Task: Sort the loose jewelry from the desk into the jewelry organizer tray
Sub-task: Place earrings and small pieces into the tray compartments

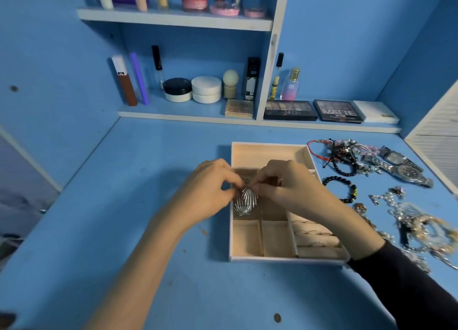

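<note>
Left hand (210, 188): fingertips pinch the silver bangles (245, 203).
Right hand (285, 185): pinches the same bangles, opposite side.
Tray (270, 145): directly under the grip.
Loose jewelry (421, 225): well right of it.

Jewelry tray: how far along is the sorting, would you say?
Early. Done: a few thin hoops lie in the tray, right compartment. In hand: the left hand and right hand pinch silver bangles at a left compartment. Left: bead bracelets, watches and pearly chains on the desk.
</note>
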### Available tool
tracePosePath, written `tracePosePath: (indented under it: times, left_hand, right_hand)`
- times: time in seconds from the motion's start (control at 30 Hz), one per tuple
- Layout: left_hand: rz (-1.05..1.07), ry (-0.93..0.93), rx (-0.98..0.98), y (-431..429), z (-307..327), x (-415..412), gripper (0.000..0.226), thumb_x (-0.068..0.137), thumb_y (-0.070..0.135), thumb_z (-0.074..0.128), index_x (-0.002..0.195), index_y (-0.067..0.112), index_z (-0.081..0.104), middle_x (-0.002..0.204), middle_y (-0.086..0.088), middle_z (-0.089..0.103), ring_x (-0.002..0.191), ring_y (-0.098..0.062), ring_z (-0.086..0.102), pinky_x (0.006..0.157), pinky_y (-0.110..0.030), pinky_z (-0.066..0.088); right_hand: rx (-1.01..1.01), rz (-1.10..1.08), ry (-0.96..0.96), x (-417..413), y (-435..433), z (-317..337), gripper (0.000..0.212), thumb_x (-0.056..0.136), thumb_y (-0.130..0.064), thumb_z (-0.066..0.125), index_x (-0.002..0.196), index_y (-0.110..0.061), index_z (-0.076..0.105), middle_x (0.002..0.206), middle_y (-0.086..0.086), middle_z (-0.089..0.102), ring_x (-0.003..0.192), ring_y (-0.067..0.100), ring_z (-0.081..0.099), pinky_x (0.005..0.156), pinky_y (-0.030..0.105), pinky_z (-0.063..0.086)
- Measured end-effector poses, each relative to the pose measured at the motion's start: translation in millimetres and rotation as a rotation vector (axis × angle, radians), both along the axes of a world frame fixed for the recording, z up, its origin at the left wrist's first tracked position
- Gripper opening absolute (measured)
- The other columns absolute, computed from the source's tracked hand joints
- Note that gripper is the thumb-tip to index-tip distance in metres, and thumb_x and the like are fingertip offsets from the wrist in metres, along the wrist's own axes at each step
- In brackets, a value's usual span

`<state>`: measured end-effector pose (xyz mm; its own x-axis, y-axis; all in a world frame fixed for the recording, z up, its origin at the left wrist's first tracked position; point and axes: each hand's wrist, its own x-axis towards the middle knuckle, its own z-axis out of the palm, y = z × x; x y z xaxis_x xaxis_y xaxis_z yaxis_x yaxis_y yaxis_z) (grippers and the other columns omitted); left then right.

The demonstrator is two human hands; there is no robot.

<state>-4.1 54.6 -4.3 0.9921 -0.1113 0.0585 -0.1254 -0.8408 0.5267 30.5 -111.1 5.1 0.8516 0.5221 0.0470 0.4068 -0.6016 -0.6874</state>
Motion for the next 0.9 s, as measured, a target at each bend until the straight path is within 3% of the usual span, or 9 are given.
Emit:
tracePosePath:
  times: [0.1, 0.2, 0.33, 0.5, 0.63, 0.73, 0.9]
  left_hand:
    - [0.073, -0.051, -0.088, -0.7, -4.2, -0.8, 0.02, 0.082, 0.011, 0.063, 0.091, 0.027, 0.071, 0.089, 0.009, 0.057, 0.072, -0.004, 0.047, 0.068, -0.011, 0.033]
    - [0.15, -0.124, -0.169, -1.0, -3.9, -1.8, 0.026, 0.081, 0.009, 0.063, 0.092, 0.031, 0.07, 0.077, 0.017, 0.055, 0.061, -0.004, 0.045, 0.061, -0.005, 0.033]
    - [0.184, -0.157, -0.236, -2.1, -0.5, -3.0, 0.025, 0.083, 0.01, 0.062, 0.09, 0.032, 0.07, 0.076, 0.021, 0.056, 0.06, -0.006, 0.045, 0.06, -0.004, 0.034]
    - [0.193, -0.156, -0.248, -4.6, 0.0, -3.3, 0.023, 0.083, 0.014, 0.062, 0.088, 0.035, 0.069, 0.079, 0.02, 0.057, 0.062, -0.007, 0.045, 0.06, -0.006, 0.034]
    - [0.187, -0.158, -0.28, -7.1, 1.2, -5.2, 0.022, 0.084, 0.015, 0.061, 0.086, 0.036, 0.069, 0.08, 0.019, 0.058, 0.063, -0.008, 0.046, 0.06, -0.006, 0.035]
    - [0.178, -0.181, -0.295, -9.2, 2.5, -5.1, 0.022, 0.084, 0.014, 0.061, 0.086, 0.034, 0.069, 0.081, 0.016, 0.059, 0.064, -0.006, 0.045, 0.059, -0.006, 0.035]
    - [0.154, -0.234, -0.322, -22.9, 5.5, -3.6, 0.02, 0.085, 0.011, 0.06, 0.09, 0.028, 0.071, 0.079, 0.016, 0.059, 0.069, 0.007, 0.049, 0.059, -0.002, 0.034]
  right_hand:
    - [-0.061, 0.035, -0.102, 2.5, 4.2, -1.5, 0.012, 0.082, -0.013, 0.063, 0.081, -0.018, 0.073, 0.073, -0.01, 0.052, 0.067, 0.001, 0.048, 0.061, 0.012, 0.034]
    - [-0.128, 0.092, -0.206, 5.3, 6.2, -2.4, 0.012, 0.082, -0.013, 0.063, 0.085, -0.017, 0.074, 0.068, -0.014, 0.041, 0.068, 0.004, 0.04, 0.062, 0.014, 0.032]
    - [-0.187, 0.211, -0.359, 6.0, 10.2, -9.0, 0.013, 0.079, -0.011, 0.064, 0.086, -0.017, 0.075, 0.07, -0.009, 0.038, 0.078, 0.017, 0.042, 0.071, 0.023, 0.033]
    - [-0.156, 0.271, -0.445, 6.6, 12.5, -16.9, 0.012, 0.073, -0.013, 0.069, 0.079, -0.021, 0.075, 0.069, -0.019, 0.03, 0.074, 0.013, 0.037, 0.069, 0.025, 0.033]
    - [-0.152, 0.262, -0.446, 5.3, 10.5, -20.7, 0.013, 0.073, -0.018, 0.066, 0.078, -0.024, 0.075, 0.072, -0.01, 0.041, 0.073, 0.013, 0.039, 0.066, 0.024, 0.034]
    - [-0.148, 0.252, -0.404, 2.9, 7.4, -21.4, 0.016, 0.076, -0.015, 0.064, 0.083, -0.023, 0.075, 0.074, 0.0, 0.053, 0.075, 0.02, 0.045, 0.067, 0.035, 0.044]
    - [-0.065, 0.186, -0.413, -2.3, -2.3, -19.0, 0.02, 0.076, -0.013, 0.058, 0.086, -0.02, 0.074, 0.071, -0.005, 0.044, 0.075, 0.018, 0.047, 0.065, 0.037, 0.047]
